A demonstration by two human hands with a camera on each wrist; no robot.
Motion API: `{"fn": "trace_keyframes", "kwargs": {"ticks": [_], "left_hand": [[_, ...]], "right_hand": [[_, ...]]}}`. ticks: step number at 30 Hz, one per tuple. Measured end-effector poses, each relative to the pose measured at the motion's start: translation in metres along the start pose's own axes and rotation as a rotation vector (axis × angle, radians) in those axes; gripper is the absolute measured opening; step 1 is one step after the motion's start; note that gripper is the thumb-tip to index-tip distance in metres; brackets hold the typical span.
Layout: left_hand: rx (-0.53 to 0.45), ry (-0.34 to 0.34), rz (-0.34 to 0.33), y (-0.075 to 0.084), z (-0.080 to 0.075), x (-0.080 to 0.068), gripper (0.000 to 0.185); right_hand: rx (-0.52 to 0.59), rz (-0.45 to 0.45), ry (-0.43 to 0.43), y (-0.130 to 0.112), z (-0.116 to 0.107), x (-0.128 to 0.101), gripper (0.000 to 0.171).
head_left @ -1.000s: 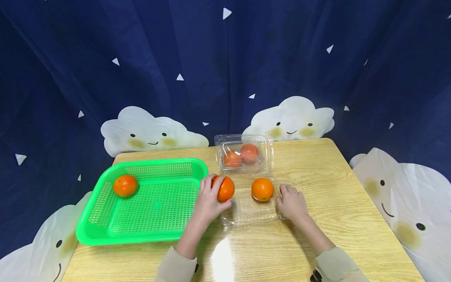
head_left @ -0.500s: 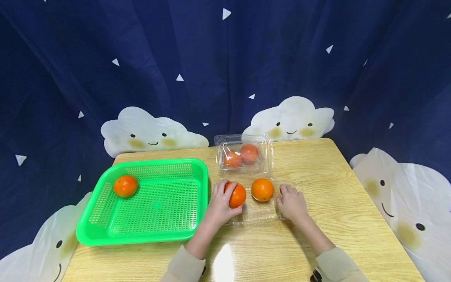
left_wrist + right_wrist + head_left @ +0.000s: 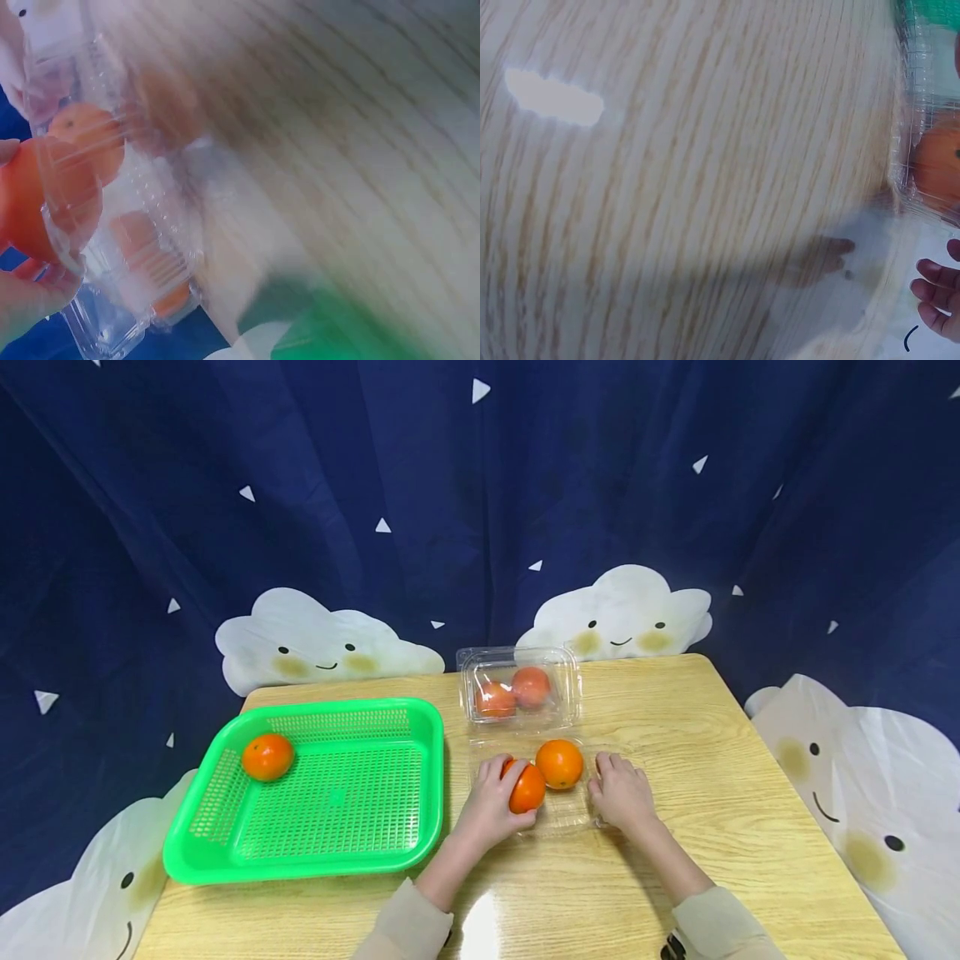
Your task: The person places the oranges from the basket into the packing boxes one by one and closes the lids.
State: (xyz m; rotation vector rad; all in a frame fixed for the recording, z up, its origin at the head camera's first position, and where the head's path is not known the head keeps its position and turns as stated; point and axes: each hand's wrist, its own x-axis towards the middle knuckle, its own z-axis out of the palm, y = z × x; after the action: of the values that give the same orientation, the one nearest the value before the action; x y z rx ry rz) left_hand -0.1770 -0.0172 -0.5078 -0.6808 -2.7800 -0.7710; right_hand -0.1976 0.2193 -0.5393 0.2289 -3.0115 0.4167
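The near box (image 3: pixel 573 822) looks to be partly filled. The rear fruit (image 3: pixel 560 765) is seated in it, and the held fruit (image 3: pixel 529 789) is set in or just over its left part, close against the rear fruit; whether the base is touched cannot be told. The held fruit is clasped from its left side by the left grip (image 3: pixel 491 806). The right grip (image 3: pixel 624 793) is loosely bent at the box's right edge, with nothing seen in it; contact with the edge cannot be confirmed.

A packed pair (image 3: pixel 532 687) is seen in the far box (image 3: pixel 573 685), which appears closed and may be judged finished. Left to be done, it seems, are the release of the held fruit and the closing of the near box. The lone fruit (image 3: pixel 268 757) is placed at the rear left of the basket (image 3: pixel 337 810) on the counter (image 3: pixel 660 718).

The held fruit is round, smooth, glossy and deep orange-red, and is partly covered by the left grip. The rear fruit is lighter orange, marked by a small dark spot.
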Motion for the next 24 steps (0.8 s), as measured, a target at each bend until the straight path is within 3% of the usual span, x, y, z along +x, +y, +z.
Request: {"fn": "trace_keyframes", "kwargs": {"ticks": [24], "left_hand": [[-0.037, -0.101, -0.028, 0.009, 0.023, 0.002, 0.07]], "right_hand": [[0.002, 0.007, -0.003, -0.001, -0.001, 0.0, 0.027]]}}
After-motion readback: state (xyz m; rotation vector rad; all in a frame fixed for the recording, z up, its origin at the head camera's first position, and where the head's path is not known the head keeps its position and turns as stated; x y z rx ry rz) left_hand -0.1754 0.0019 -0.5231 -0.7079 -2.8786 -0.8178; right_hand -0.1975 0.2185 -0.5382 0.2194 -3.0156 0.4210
